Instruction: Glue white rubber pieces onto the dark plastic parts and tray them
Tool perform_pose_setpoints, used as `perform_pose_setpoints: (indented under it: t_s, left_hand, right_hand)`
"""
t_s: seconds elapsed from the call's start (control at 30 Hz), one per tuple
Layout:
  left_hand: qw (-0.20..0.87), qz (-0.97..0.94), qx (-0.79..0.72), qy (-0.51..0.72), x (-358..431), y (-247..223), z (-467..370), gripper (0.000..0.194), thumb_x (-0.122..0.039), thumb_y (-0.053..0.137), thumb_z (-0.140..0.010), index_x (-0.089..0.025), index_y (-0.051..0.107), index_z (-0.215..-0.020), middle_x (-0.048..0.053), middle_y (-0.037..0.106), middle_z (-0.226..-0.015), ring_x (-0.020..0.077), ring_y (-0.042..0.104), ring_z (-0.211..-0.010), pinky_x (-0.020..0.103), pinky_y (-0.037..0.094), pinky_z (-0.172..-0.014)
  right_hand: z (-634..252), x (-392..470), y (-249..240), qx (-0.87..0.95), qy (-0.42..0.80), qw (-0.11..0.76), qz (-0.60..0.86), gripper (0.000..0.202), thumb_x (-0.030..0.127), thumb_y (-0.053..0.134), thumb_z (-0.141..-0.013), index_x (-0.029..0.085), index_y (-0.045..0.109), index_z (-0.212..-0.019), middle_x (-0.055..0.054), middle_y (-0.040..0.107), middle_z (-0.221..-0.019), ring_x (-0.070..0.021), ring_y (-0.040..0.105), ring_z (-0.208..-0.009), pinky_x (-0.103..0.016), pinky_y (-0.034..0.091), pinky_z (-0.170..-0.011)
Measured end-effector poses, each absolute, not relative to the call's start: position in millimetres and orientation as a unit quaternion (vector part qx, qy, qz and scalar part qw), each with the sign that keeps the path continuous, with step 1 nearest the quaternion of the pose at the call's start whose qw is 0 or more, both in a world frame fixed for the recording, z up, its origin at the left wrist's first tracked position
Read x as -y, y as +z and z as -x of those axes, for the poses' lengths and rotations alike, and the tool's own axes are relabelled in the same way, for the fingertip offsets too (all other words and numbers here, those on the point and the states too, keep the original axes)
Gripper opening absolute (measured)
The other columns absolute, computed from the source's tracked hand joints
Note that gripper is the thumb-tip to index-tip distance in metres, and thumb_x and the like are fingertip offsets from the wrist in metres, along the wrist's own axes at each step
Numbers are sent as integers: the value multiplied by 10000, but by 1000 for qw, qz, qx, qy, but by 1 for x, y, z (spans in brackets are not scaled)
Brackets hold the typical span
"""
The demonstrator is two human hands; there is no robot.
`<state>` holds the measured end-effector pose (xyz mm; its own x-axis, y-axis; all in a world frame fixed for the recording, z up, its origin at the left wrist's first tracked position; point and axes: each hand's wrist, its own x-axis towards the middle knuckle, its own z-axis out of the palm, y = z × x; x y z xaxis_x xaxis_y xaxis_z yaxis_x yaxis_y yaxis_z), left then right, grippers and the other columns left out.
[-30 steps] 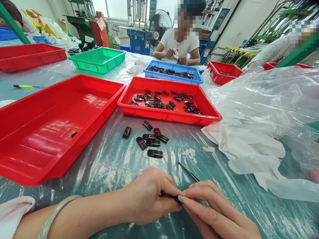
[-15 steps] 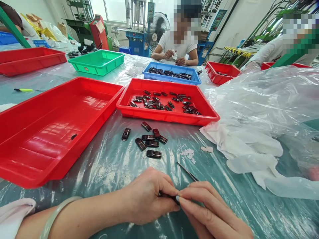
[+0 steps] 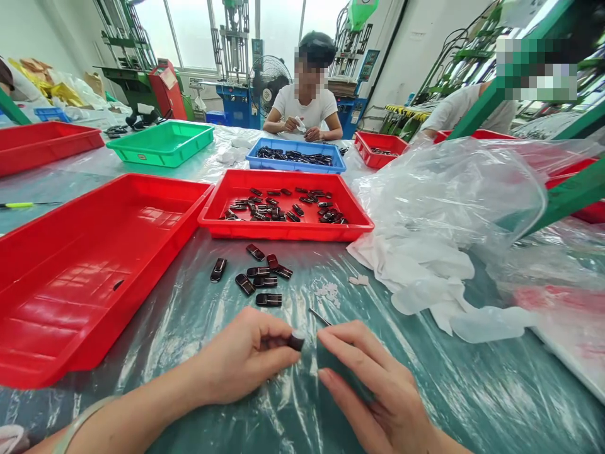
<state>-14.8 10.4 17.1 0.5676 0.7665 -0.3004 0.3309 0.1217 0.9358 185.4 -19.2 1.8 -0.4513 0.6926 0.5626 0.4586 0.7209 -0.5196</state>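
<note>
Between the thumb and fingers of my left hand is a small dark part, its end sticking out to the right. My right hand is just right of it, thumb and index finger apart with nothing visible between them. Tweezers lie on the plastic-covered table, their rear hidden behind my right hand. Beyond my hands lies a loose group of several dark glossy parts. Small white scraps are to the right of that group.
A red tray with many dark parts stands ahead, a larger red tray at left. Behind are a green tray and a blue tray. White cloths and clear plastic lie at right. A person sits opposite.
My hands have moved apart; the right fingers have opened and come off the dark part, which stays in my left hand. The camera view has shifted, showing more at the right.
</note>
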Motion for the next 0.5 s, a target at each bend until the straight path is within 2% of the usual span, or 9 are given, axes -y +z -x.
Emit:
perform_pose_setpoints:
  t_s: [0.1, 0.17, 0.23, 0.5]
  left_hand:
    - [593, -620, -465, 221, -12, 31, 25, 205, -303, 547, -800, -127, 624, -872, -25, 501, -640, 90, 460, -590, 195, 423, -566]
    - [571, -593, -502, 264, -13, 41, 34, 340, -330, 576, -784, -142, 581, -1068, -27, 519, -666, 109, 509, -621, 216, 459, -593]
    - [539, -578, -536, 296, -14, 52, 46, 456, -340, 597, -767, -138, 529, -1169, -28, 530, -657, 121, 537, -620, 224, 476, -586]
    - [468, -532, -613, 349, -5, 78, 112, 316, -383, 564, -797, -136, 589, -992, 54, 677, -782, 133, 611, -593, 222, 494, -545]
  right_hand:
    - [-187, 18, 0, 833, 144, 393, 362, 323, 87, 523, -817, 157, 550, -1131, -92, 610, -953, -149, 603, -866, -262, 533, -754]
    - [-187, 17, -1, 827, 144, 399, 369, 291, 89, 518, -822, 154, 569, -1101, -84, 617, -935, -132, 615, -843, -226, 533, -733]
    - [-188, 16, -2, 826, 142, 404, 367, 273, 90, 513, -826, 153, 583, -1082, -79, 625, -924, -121, 626, -819, -197, 533, -706]
    - [-195, 11, -14, 854, 64, 386, 343, 225, 208, 525, -852, 193, 595, -1066, -59, 645, -951, -123, 670, -799, -158, 549, -695]
